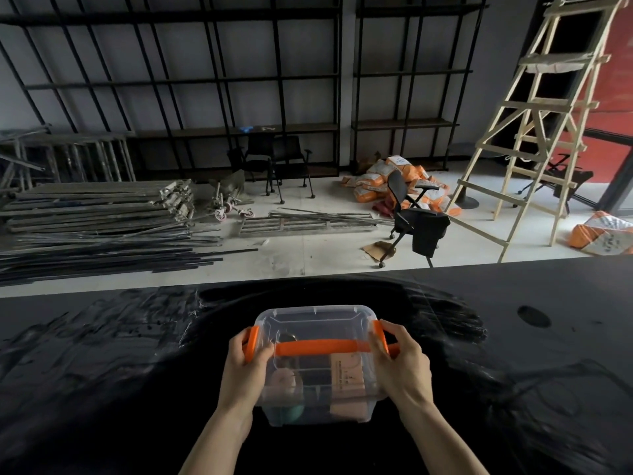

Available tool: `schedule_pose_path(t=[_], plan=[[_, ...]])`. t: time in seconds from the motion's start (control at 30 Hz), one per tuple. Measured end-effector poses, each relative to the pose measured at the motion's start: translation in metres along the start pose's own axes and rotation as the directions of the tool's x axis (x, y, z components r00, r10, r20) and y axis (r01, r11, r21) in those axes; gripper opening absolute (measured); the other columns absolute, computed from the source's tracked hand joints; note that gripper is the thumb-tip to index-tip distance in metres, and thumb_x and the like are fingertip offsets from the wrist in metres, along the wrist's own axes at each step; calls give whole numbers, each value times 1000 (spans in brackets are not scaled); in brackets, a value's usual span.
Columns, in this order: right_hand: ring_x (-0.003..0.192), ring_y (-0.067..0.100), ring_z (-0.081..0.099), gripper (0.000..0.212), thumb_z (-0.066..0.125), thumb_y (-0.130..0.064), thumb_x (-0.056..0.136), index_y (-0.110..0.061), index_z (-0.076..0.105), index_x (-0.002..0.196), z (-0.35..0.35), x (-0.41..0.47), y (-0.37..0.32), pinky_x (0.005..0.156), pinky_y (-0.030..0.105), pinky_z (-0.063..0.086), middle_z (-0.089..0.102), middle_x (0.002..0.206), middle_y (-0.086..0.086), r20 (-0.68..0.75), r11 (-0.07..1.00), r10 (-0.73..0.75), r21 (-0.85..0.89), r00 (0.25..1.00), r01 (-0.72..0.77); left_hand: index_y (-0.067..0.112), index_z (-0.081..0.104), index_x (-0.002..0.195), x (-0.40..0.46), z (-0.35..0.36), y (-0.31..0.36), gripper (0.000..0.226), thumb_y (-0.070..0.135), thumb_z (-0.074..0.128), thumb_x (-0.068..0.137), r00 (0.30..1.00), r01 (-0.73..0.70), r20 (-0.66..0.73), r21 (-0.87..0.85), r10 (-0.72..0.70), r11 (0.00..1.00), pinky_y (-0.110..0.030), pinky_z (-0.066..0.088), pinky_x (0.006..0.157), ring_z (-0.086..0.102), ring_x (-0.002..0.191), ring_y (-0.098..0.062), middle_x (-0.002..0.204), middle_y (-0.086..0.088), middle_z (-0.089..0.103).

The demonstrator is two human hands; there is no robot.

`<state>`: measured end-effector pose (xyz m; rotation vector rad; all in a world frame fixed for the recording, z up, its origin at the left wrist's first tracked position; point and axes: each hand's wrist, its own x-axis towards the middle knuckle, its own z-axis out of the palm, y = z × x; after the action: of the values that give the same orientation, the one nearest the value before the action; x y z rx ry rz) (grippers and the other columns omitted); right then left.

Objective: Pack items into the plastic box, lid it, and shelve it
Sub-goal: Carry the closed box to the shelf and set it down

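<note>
A clear plastic box (317, 323) with its clear lid on stands on the black table (102, 371), near the front edge. An orange carry handle (318, 347) lies across the lid. My left hand (245, 366) grips the orange latch (252, 341) on the box's left end. My right hand (402, 361) grips the orange latch (378, 332) on the right end. Through the walls I see a beige carton (346, 371), a pinkish item (284, 380) and a teal round thing (293, 413).
Black metal shelving (239, 80) lines the far wall across the floor. Between the table and the shelving lie stacked metal frames (96, 207), rods, two office chairs (411, 217), orange-and-white sacks (387, 176) and a wooden ladder (534, 125). A round hole (533, 316) is in the tabletop at right.
</note>
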<state>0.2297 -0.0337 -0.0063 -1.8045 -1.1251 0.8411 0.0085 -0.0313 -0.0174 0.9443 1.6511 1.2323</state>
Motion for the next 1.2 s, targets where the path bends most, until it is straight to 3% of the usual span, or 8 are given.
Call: schedule_pose_path(t=[0.13,0.3,0.4,0.57,0.83,0.97,1.03,1.2], plan=[[73,14,66,51,54,-64,89,-37,59,133,-33,-2,16,58,30,47,70,84,-4,-92,998,53,-13,994,-54,20,51,134,-13,37,5,44,23,64,93,995,-59,76,25,57,998,-15,44,61,58,88,0,108,8,60],[89,27,68,47,55,-62,90,-38,62,130,-90,-16,40,78,36,49,75,99,4,-285,988,130,-39,950,-147,22,51,134,-39,92,13,42,20,63,93,958,-98,272,4,93,995,-13,45,57,61,83,-1,104,8,63],[95,27,70,46,56,-60,90,-37,62,129,-130,-38,52,85,42,56,75,105,4,-421,985,151,-13,894,-173,20,48,139,-59,128,21,48,22,63,93,903,-151,408,-1,138,989,-16,45,61,61,85,-2,118,-1,64],[91,24,70,41,58,-51,92,-37,61,131,-198,-104,77,85,45,59,75,102,3,-630,965,219,25,745,-262,20,47,142,-112,187,23,54,23,65,91,743,-213,639,-54,198,975,-27,52,76,63,97,-7,125,-2,61],[101,28,68,44,62,-38,95,-25,58,137,-268,-254,129,89,48,60,72,121,7,-874,916,296,144,387,-375,24,42,146,-258,243,5,57,22,63,92,411,-258,891,-90,194,962,-46,46,105,56,122,-22,139,-1,55],[99,31,70,39,61,-45,94,-31,61,131,-288,-339,164,88,47,59,74,115,11,-910,854,370,253,188,-454,16,43,146,-345,254,-21,59,18,65,92,228,-320,959,-92,171,943,-30,39,101,52,117,-16,138,-4,54],[100,33,70,38,61,-44,93,-33,62,129,-294,-377,186,89,47,59,75,115,12,-907,824,404,306,116,-477,17,43,145,-382,259,-47,58,21,66,91,155,-351,977,-83,145,933,-30,40,99,54,114,-17,135,-3,56],[113,35,66,40,61,-39,94,-30,59,134,-298,-457,264,96,44,54,70,129,8,-877,742,480,390,25,-545,14,45,143,-462,261,-131,57,18,67,90,20,-389,998,-50,62,920,-38,44,104,56,112,-20,134,-8,58]])
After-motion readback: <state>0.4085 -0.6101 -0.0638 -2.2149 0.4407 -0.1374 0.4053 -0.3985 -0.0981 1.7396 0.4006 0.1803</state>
